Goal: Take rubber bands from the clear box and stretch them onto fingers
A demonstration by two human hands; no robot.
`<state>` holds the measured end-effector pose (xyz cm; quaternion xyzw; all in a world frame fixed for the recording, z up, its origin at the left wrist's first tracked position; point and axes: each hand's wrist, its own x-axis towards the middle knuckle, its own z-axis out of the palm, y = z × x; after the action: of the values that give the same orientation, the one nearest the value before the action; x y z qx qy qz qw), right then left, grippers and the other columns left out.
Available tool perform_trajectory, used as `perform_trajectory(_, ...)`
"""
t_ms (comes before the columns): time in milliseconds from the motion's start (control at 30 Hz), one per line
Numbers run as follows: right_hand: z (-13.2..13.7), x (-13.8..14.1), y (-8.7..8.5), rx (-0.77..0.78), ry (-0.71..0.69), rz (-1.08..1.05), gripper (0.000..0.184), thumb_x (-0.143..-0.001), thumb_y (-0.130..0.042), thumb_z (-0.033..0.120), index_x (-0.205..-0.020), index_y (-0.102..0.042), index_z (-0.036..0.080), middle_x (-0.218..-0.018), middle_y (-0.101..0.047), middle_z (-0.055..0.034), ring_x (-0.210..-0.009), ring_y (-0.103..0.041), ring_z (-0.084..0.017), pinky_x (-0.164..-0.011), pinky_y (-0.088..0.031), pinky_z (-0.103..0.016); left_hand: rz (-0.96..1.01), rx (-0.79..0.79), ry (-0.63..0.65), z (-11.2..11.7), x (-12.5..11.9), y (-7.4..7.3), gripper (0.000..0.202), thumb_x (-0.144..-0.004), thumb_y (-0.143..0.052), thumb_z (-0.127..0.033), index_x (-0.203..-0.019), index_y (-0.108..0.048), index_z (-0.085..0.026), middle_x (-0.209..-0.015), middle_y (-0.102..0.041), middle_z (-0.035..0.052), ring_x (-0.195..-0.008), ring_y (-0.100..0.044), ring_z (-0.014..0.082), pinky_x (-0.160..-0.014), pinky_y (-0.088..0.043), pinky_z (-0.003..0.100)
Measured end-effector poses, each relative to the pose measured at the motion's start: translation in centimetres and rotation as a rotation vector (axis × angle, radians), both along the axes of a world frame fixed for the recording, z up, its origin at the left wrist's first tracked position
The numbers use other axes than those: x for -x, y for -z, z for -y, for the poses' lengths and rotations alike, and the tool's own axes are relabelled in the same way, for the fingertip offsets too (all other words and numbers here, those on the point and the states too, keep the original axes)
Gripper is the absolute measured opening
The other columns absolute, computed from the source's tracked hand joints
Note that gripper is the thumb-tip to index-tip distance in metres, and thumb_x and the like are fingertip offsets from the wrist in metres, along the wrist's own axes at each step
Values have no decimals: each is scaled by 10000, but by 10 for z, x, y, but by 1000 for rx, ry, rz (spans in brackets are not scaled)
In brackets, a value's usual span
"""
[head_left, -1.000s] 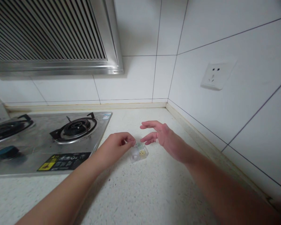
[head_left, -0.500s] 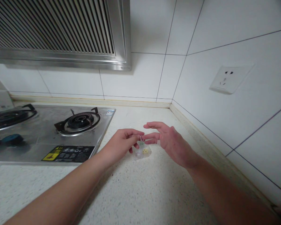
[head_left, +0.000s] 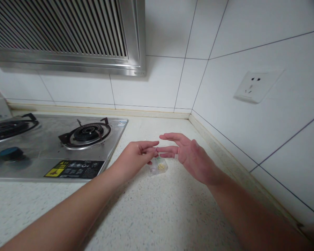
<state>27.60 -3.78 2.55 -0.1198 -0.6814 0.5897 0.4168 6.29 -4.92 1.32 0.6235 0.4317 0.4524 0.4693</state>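
A small clear plastic box point(head_left: 158, 167) with tiny pale and yellow bits inside lies on the speckled countertop point(head_left: 157, 216). My left hand point(head_left: 136, 155) hovers just above and left of it. Its fingertips are pinched together against the tip of a finger of my right hand; what they pinch is too small to make out. My right hand point(head_left: 189, 153) is open just right of the box, palm turned left and fingers stretched toward the left hand.
A steel gas hob point(head_left: 54, 146) with two burners lies to the left, under a range hood point(head_left: 68, 35). Tiled walls meet in a corner behind. A wall socket point(head_left: 255, 86) sits on the right wall.
My left hand rose from the box and met my right hand's fingertips; half a second ago it held a small clear loop. The view shifted slightly left and down.
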Motion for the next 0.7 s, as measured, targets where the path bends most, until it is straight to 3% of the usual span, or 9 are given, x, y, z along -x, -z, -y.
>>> perform_trajectory(200, 0, 0, -1, 23, -12, -25, 578, -995, -361, 667, -1351, -524, 242, -1494, -399, -130, -1251, -560, -336, -1077, -389, -554, 124, 16, -38, -2, 1, 1, 308, -813, -745, -184, -1119, -753, -154, -935, -792, 69, -801, -704, 158, -755, -541, 277)
perform_trajectory(433, 5, 1, -6, 51, -57, -72, 591, -965, -421, 675, -1336, -535, 228, -1468, -428, -143, -1234, -562, -349, -1057, -398, -555, 278, -54, 6, -4, 3, -2, 176, -708, -845, -160, -875, -791, -182, -801, -784, 28, -730, -711, 142, -690, -554, 231)
perform_trajectory(700, 4, 0, -6, 36, -22, -77, 570, -962, -442, 664, -1315, -560, 233, -1455, -436, -128, -1237, -549, -347, -1062, -394, -561, 241, -118, -37, -2, 2, -6, 151, -762, -835, -203, -909, -807, -209, -921, -798, 38, -828, -732, 142, -788, -563, 231)
